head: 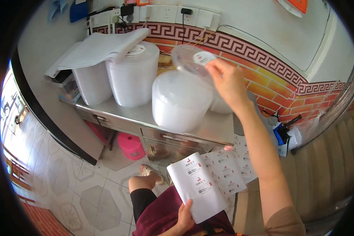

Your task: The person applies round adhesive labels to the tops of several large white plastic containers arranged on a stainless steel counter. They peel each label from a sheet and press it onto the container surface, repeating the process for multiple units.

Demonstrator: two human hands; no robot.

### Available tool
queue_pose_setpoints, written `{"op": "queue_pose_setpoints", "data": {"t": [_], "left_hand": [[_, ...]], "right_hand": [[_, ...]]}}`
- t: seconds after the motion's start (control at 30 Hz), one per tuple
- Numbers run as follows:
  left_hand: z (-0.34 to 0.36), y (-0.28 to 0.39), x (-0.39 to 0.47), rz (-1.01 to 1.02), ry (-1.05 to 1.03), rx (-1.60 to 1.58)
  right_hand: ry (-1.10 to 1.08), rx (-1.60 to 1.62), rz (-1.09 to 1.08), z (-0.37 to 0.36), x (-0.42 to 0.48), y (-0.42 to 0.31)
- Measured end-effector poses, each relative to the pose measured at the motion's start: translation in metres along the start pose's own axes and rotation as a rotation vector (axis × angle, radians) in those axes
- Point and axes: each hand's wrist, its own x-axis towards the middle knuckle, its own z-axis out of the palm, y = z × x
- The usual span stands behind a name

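My right hand (224, 76) is raised over the counter and holds a clear round plastic lid (188, 56) by its edge, tilted. A white round sticker (203, 58) shows on the lid by my fingertips. Under it a stack of translucent plastic lids (181, 103) stands at the front of the steel counter (132, 113). Low in the view, my left hand (185, 215) grips the lower edge of a folded sheet of printed stickers (197, 188) over my lap.
More stacks of lids (132, 76) stand left, partly under white sheets (97, 48). Another sticker sheet (224, 169) lies right of my lap. A pink stool (132, 146) is below the counter. Power sockets (166, 13) line the wall. Stairs (321, 165) are at right.
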Motion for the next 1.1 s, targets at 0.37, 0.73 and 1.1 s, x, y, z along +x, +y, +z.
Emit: {"op": "queue_pose_setpoints", "data": {"t": [0.37, 0.73, 1.1], "left_hand": [[-0.004, -0.005, 0.008, 0.139, -0.053, -0.01], [0.003, -0.001, 0.003, 0.133, -0.067, 0.015], [0.009, 0.011, 0.003, 0.116, -0.063, 0.062]], "right_hand": [[-0.234, -0.32, 0.143, -0.011, -0.054, 0.125], [-0.576, -0.323, 0.213, -0.02, -0.044, 0.138], [-0.816, -0.437, 0.347, 0.016, -0.044, 0.175]]}}
